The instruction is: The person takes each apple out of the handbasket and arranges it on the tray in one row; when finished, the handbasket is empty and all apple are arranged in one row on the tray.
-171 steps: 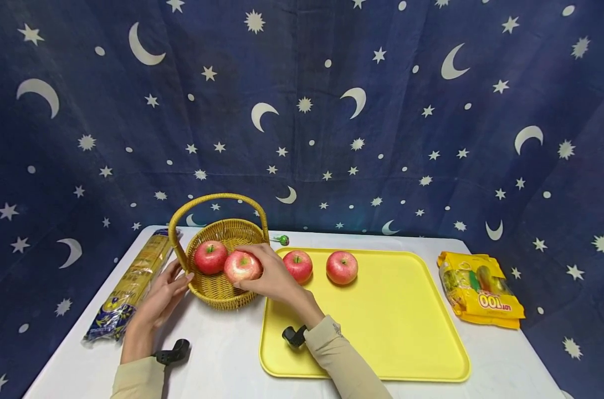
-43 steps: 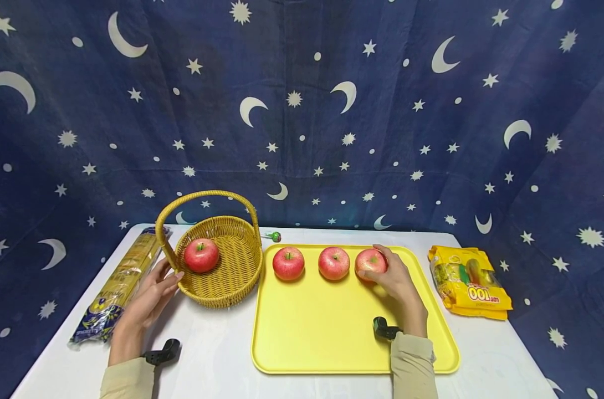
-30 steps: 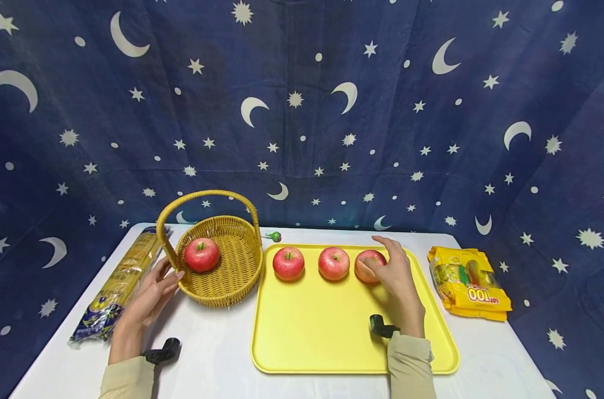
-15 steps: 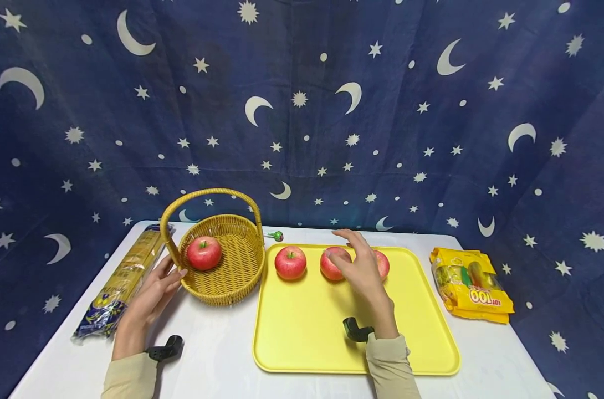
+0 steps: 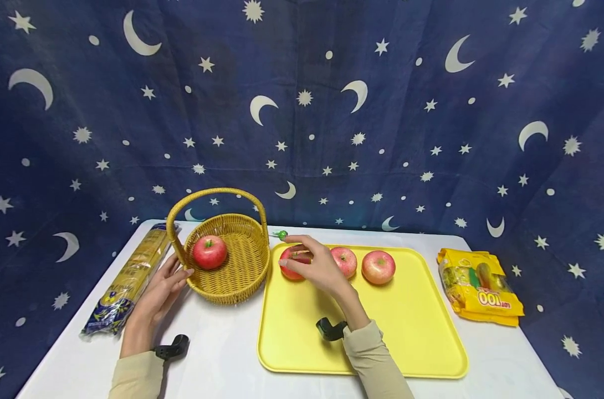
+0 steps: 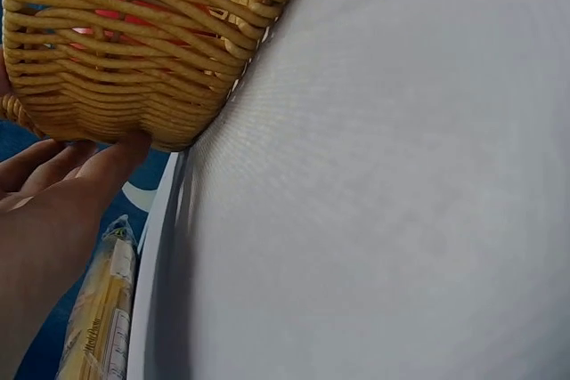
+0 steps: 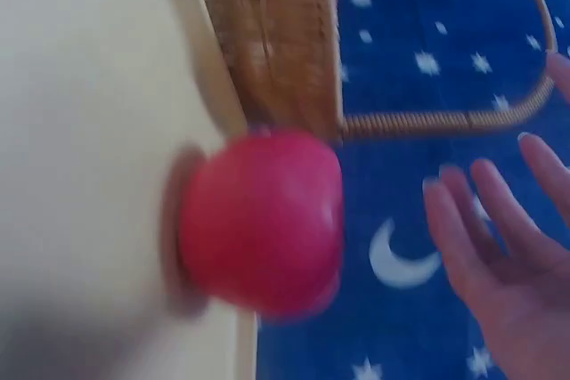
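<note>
A wicker basket (image 5: 224, 291) with a tall handle stands at the left, a red apple (image 5: 209, 252) inside. My left hand (image 5: 157, 296) rests against its left side, relaxed fingers touching the outer weave in the left wrist view. Over the yellow tray (image 5: 382, 332), my right hand (image 5: 317, 269) hangs with spread fingers and nothing between them. It partly covers the leftmost tray apple (image 5: 293, 271) in the head view; the right wrist view shows that apple (image 7: 267, 224) apart from the fingers. A middle apple (image 5: 346, 260) and a right apple (image 5: 379, 267) sit along the tray's back.
A pasta packet (image 5: 132, 277) lies along the table's left edge. Behind the tray is a small green-wrapped lollipop (image 5: 282, 235). On the right lies a yellow snack bag (image 5: 481, 288). A starry cloth (image 5: 302, 111) hangs behind the white table.
My right hand took an apple from the basket, set it down at the right of the tray's row, let go, then moved left toward the leftmost apple. My left hand stayed at the basket.
</note>
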`<state>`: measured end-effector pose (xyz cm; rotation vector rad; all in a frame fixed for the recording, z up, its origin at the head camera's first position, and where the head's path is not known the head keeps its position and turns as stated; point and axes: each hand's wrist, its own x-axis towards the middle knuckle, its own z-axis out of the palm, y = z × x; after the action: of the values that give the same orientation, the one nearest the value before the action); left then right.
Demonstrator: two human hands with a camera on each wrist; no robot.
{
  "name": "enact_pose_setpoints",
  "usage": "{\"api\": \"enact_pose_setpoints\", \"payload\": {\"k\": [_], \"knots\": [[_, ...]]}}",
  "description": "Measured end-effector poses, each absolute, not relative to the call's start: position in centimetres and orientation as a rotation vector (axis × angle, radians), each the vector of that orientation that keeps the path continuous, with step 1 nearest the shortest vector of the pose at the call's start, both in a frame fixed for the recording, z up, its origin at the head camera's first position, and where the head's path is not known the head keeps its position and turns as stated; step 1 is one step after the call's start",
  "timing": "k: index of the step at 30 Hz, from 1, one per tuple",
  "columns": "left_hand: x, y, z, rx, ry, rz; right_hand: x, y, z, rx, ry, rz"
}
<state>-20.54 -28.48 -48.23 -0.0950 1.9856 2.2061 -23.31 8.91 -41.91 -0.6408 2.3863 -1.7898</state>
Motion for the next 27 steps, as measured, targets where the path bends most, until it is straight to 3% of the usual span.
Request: {"api": "enact_pose_setpoints", "payload": {"k": [10, 27], "knots": [[-20.7, -28.7, -48.4, -0.136, 2.016, 2.2, -26.2, 2.4, -42.1, -0.863, 2.345, -1.437], [-20.4, -28.9, -48.7, -0.141, 2.044, 2.209, -30.1, -5.8, -42.8, -0.782, 2.472, -1.059]]}}
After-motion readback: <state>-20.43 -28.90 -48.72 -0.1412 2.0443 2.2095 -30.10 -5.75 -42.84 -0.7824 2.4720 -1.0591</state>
